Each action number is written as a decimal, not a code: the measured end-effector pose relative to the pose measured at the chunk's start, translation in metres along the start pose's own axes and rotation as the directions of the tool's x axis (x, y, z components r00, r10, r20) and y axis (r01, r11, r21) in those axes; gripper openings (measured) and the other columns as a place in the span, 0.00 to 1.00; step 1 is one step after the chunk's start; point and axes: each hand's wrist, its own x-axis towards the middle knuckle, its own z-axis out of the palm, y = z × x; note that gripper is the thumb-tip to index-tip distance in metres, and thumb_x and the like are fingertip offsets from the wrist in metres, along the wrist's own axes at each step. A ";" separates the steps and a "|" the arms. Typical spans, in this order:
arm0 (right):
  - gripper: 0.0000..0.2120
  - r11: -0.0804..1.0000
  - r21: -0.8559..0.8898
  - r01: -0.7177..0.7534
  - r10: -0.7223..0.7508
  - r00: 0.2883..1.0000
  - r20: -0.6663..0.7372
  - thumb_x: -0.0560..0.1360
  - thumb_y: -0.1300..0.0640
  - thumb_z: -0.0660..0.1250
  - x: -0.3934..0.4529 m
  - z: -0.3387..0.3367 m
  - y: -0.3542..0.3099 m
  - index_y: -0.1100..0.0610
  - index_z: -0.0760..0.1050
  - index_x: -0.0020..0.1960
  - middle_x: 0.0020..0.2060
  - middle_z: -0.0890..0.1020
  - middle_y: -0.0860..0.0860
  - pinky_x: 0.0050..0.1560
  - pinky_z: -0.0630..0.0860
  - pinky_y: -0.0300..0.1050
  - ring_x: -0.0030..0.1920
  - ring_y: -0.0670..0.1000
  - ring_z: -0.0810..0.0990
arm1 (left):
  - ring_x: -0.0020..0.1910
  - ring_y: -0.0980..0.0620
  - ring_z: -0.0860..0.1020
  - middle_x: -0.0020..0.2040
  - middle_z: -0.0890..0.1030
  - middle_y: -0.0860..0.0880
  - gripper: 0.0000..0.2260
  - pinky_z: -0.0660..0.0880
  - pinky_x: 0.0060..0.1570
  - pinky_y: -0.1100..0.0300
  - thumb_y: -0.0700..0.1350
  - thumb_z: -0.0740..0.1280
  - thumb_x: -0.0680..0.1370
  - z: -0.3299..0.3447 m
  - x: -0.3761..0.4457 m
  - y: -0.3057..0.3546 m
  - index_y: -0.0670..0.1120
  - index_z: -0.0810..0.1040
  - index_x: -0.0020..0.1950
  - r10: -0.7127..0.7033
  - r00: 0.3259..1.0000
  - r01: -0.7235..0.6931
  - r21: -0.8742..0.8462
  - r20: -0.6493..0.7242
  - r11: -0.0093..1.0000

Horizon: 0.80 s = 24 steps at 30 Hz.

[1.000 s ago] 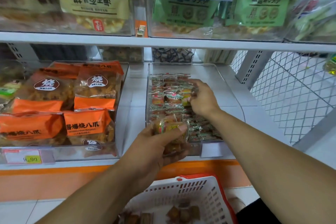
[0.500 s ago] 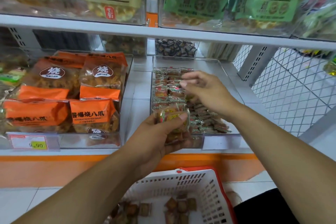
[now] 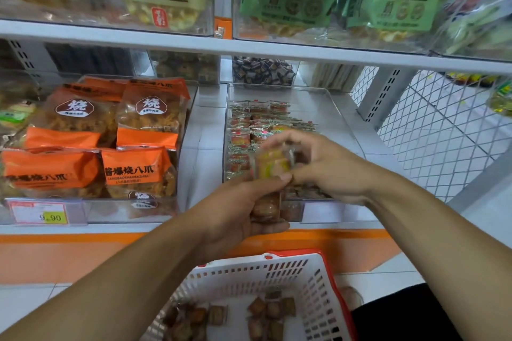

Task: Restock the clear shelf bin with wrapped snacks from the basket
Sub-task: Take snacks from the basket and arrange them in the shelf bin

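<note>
My left hand point(image 3: 243, 207) grips a stack of small wrapped snacks point(image 3: 267, 202) in front of the clear shelf bin point(image 3: 338, 116). My right hand point(image 3: 324, 166) has come to the top of that stack and pinches the uppermost wrapped snack point(image 3: 273, 163), which is blurred. Rows of the same red and green wrapped snacks point(image 3: 243, 133) lie in the left half of the bin. Below, the white basket with a red rim point(image 3: 313, 288) holds several more wrapped snacks point(image 3: 266, 310).
Orange snack bags point(image 3: 133, 169) fill the clear bin to the left, with a 9.90 price tag point(image 3: 41, 213) on its front. The upper shelf point(image 3: 249, 50) carries green and yellow bags. A wire mesh panel point(image 3: 443, 130) closes the right side.
My right hand drew back from the rows in the bin to the stack in my left hand and took hold of the top snack. The view tilted slightly down.
</note>
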 end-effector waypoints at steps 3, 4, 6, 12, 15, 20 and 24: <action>0.27 0.981 -0.166 -0.100 0.051 0.960 -0.275 0.65 0.70 0.78 0.011 -0.029 -0.001 0.48 0.76 0.57 0.47 0.83 0.45 0.40 0.76 0.36 0.45 0.49 0.82 | 0.45 0.42 0.85 0.51 0.85 0.41 0.18 0.82 0.40 0.54 0.38 0.74 0.72 0.000 0.004 -0.002 0.46 0.79 0.60 0.025 0.997 -0.030 -0.076 -0.075 0.997; 0.27 0.933 -0.316 -0.169 0.050 0.934 -0.354 0.65 0.66 0.79 0.015 -0.037 0.004 0.48 0.75 0.57 0.48 0.82 0.46 0.39 0.75 0.37 0.44 0.49 0.81 | 0.45 0.42 0.86 0.51 0.86 0.40 0.18 0.82 0.40 0.53 0.33 0.71 0.74 -0.001 0.005 -0.003 0.46 0.77 0.62 0.027 0.994 -0.036 -0.089 -0.106 0.995; 0.24 0.785 -0.563 -0.259 0.020 0.918 -0.395 0.66 0.59 0.80 0.023 -0.044 0.017 0.48 0.73 0.57 0.50 0.81 0.48 0.44 0.74 0.39 0.48 0.51 0.80 | 0.47 0.40 0.86 0.51 0.86 0.38 0.20 0.84 0.42 0.50 0.29 0.66 0.77 -0.003 0.007 -0.003 0.45 0.74 0.65 0.044 0.990 -0.055 -0.083 -0.134 0.995; 0.31 0.705 -0.679 -0.205 -0.004 0.956 -0.293 0.68 0.62 0.78 0.054 -0.029 0.043 0.48 0.69 0.66 0.56 0.73 0.49 0.47 0.70 0.37 0.52 0.47 0.71 | 0.49 0.39 0.86 0.54 0.85 0.37 0.20 0.84 0.45 0.48 0.27 0.65 0.77 -0.007 0.007 -0.002 0.44 0.74 0.65 0.064 0.988 -0.076 -0.079 -0.144 0.994; 0.40 0.780 -0.548 -0.301 0.029 0.893 -0.450 0.68 0.72 0.72 0.061 -0.026 0.047 0.48 0.63 0.74 0.66 0.64 0.53 0.50 0.72 0.38 0.51 0.48 0.71 | 0.49 0.38 0.86 0.53 0.86 0.38 0.21 0.84 0.44 0.49 0.27 0.67 0.76 -0.007 0.007 -0.004 0.43 0.74 0.66 0.075 0.988 -0.088 -0.098 -0.136 0.991; 0.32 0.865 -0.395 -0.311 0.082 0.862 -0.500 0.70 0.72 0.71 0.060 -0.023 0.057 0.50 0.70 0.69 0.67 0.73 0.50 0.38 0.70 0.35 0.50 0.49 0.74 | 0.49 0.39 0.86 0.51 0.86 0.39 0.18 0.84 0.48 0.50 0.29 0.68 0.76 -0.008 0.006 -0.005 0.40 0.74 0.64 0.087 0.986 -0.100 -0.089 -0.140 0.991; 0.37 0.884 -0.388 -0.260 0.038 0.868 -0.495 0.70 0.69 0.74 0.059 -0.019 0.061 0.48 0.66 0.73 0.68 0.73 0.50 0.42 0.72 0.39 0.49 0.51 0.76 | 0.48 0.40 0.86 0.51 0.86 0.38 0.17 0.84 0.46 0.52 0.30 0.69 0.76 -0.008 0.008 -0.005 0.38 0.74 0.64 0.081 0.983 -0.100 -0.111 -0.164 0.989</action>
